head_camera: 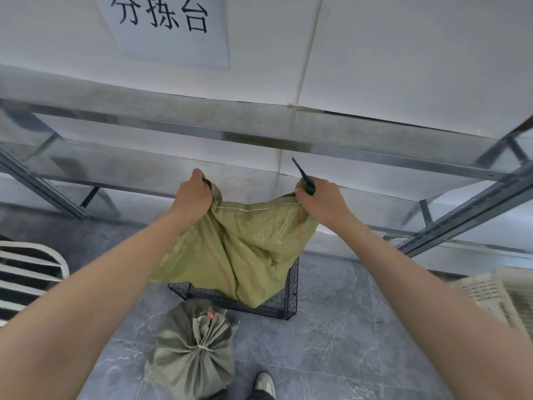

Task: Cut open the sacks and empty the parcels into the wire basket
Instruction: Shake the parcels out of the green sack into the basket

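Head view: both hands are raised and set apart, each clamped on a top corner of a yellow-green woven sack point(239, 249). The left hand point(191, 197) bunches one corner in its curled fingers. The right hand point(320, 202) pinches the other corner and also holds a green-handled cutter point(305, 180), whose dark blade points up and away toward the wall.

The sack's stitched edge runs side to side between the hands. Its body hangs straight down from there, long axis vertical, and its lower end dips inside the black wire basket point(288, 298) on the grey tiled floor point(346, 342).

Nearer the person, just in front of the basket, a second grey-green sack point(193, 353) stands on the floor, its tied neck pointing up. A shoe point(264, 385) shows beside it. A metal rack point(259, 134) lines the wall behind, and a pale plastic crate point(490, 293) sits at the right.
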A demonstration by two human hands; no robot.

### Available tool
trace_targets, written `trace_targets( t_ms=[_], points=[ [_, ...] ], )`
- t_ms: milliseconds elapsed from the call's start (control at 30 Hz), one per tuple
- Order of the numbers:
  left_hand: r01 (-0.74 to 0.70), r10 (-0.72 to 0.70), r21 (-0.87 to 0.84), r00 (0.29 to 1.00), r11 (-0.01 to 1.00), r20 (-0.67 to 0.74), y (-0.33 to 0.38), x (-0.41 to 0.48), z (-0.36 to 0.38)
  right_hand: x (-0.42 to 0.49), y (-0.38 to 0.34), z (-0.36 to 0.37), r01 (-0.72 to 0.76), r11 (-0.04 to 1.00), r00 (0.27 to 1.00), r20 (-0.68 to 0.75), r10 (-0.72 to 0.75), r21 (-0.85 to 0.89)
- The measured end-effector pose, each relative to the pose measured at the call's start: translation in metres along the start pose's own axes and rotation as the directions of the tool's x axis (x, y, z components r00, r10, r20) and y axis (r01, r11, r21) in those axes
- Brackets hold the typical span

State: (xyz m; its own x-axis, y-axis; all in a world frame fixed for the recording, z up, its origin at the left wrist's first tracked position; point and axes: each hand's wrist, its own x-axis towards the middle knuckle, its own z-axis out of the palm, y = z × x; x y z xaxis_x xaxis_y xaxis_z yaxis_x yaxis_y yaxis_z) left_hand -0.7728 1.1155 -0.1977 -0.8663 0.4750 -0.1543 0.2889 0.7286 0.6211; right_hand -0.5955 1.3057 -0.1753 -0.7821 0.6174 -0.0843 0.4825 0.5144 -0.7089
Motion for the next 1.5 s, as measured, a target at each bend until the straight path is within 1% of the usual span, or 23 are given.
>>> trace_targets(
  t_ms=[67, 100, 167, 200, 267, 333, 367, 400, 467, 533, 633, 700, 767, 833, 867, 900, 1000, 1033, 1100, 1233, 1300, 1400, 1500],
  points=[
    [-0.013, 0.014, -0.014, 0.998, 1.000, 0.062, 0.001, 0.004, -0.003, -0.008, -0.004, 0.008, 0.045, 0.990, 0.994, 0.100, -0.031, -0.137],
    [-0.031, 0.032, -0.015, 0.995, 0.999, 0.089, 0.001, 0.005, -0.004, -0.011, -0.007, 0.013, 0.057, 0.970, 0.986, 0.165, -0.018, -0.237],
    [-0.078, 0.076, 0.008, 0.988, 0.997, 0.133, 0.001, 0.008, -0.006, -0.016, -0.009, 0.022, 0.099, 0.881, 0.966, 0.257, 0.026, -0.462],
    [-0.105, 0.100, 0.028, 0.983, 0.994, 0.156, 0.000, 0.009, -0.007, -0.018, -0.008, 0.026, 0.125, 0.819, 0.963, 0.266, 0.035, -0.560],
    [-0.149, 0.130, 0.072, 0.967, 0.986, 0.219, -0.003, 0.011, -0.011, -0.022, -0.007, 0.032, 0.120, 0.704, 0.979, 0.199, 0.032, -0.700],
    [-0.164, 0.128, 0.109, 0.950, 0.980, 0.284, -0.011, 0.013, -0.020, -0.024, -0.006, 0.030, 0.027, 0.669, 0.993, 0.096, 0.066, -0.742],
    [-0.158, 0.112, 0.127, 0.944, 0.979, 0.310, -0.017, 0.014, -0.026, -0.025, -0.004, 0.026, -0.045, 0.686, 0.993, 0.044, 0.112, -0.726],
    [-0.150, 0.096, 0.143, 0.940, 0.978, 0.328, -0.023, 0.014, -0.032, -0.024, -0.002, 0.022, -0.134, 0.725, 0.987, -0.022, 0.162, -0.676],
    [-0.121, 0.061, 0.147, 0.931, 0.982, 0.361, -0.035, 0.013, -0.039, -0.022, 0.001, 0.012, -0.325, 0.807, 0.945, -0.156, 0.286, -0.493],
    [-0.114, 0.044, 0.142, 0.905, 0.983, 0.423, -0.044, 0.010, -0.041, -0.019, 0.000, 0.011, -0.442, 0.852, 0.889, -0.260, 0.376, -0.280],
    [-0.185, 0.046, 0.206, 0.840, 0.961, 0.541, -0.051, 0.010, -0.040, -0.018, -0.012, 0.019, -0.491, 0.871, 0.818, -0.340, 0.464, 0.006],
    [-0.196, 0.030, 0.216, 0.803, 0.956, 0.596, -0.053, 0.010, -0.044, -0.019, -0.019, 0.025, -0.496, 0.857, 0.780, -0.361, 0.511, 0.142],
    [-0.174, -0.011, 0.228, 0.772, 0.958, 0.636, -0.056, 0.011, -0.049, -0.020, -0.024, 0.030, -0.507, 0.834, 0.742, -0.382, 0.551, 0.218],
    [-0.125, -0.066, 0.224, 0.721, 0.967, 0.690, -0.061, 0.011, -0.052, -0.020, -0.028, 0.033, -0.515, 0.819, 0.717, -0.396, 0.574, 0.253],
    [-0.135, -0.078, 0.243, 0.707, 0.961, 0.703, -0.064, 0.011, -0.052, -0.020, -0.029, 0.034, -0.516, 0.816, 0.710, -0.403, 0.577, 0.260],
    [-0.160, -0.084, 0.274, 0.708, 0.948, 0.702, -0.068, 0.012, -0.050, -0.021, -0.030, 0.035, -0.516, 0.814, 0.706, -0.406, 0.580, 0.265],
    [-0.265, -0.023, 0.368, 0.784, 0.891, 0.620, -0.080, 0.019, -0.044, -0.023, -0.033, 0.040, -0.514, 0.810, 0.700, -0.408, 0.586, 0.281],
    [-0.261, -0.019, 0.383, 0.805, 0.886, 0.593, -0.083, 0.021, -0.043, -0.023, -0.033, 0.042, -0.511, 0.809, 0.700, -0.406, 0.587, 0.289],
    [-0.213, -0.060, 0.412, 0.828, 0.886, 0.558, -0.096, 0.024, -0.046, -0.023, -0.033, 0.044, -0.511, 0.804, 0.689, -0.414, 0.595, 0.305],
    [-0.112, -0.149, 0.492, 0.874, 0.863, 0.462, -0.137, 0.025, -0.060, -0.024, -0.025, 0.043, -0.537, 0.752, 0.618, -0.428, 0.659, 0.383],
    [-0.034, -0.152, 0.412, 0.900, 0.910, 0.409, -0.149, 0.025, -0.063, -0.024, -0.021, 0.041, -0.542, 0.733, 0.597, -0.425, 0.680, 0.411],
    [0.067, -0.126, 0.206, 0.948, 0.976, 0.291, -0.138, 0.022, -0.063, -0.022, -0.021, 0.039, -0.522, 0.689, 0.565, -0.401, 0.721, 0.503],
    [0.080, -0.088, 0.053, 0.980, 0.995, 0.177, -0.105, 0.021, -0.060, -0.018, -0.030, 0.038, -0.483, 0.685, 0.578, -0.389, 0.718, 0.545]
  ],
)
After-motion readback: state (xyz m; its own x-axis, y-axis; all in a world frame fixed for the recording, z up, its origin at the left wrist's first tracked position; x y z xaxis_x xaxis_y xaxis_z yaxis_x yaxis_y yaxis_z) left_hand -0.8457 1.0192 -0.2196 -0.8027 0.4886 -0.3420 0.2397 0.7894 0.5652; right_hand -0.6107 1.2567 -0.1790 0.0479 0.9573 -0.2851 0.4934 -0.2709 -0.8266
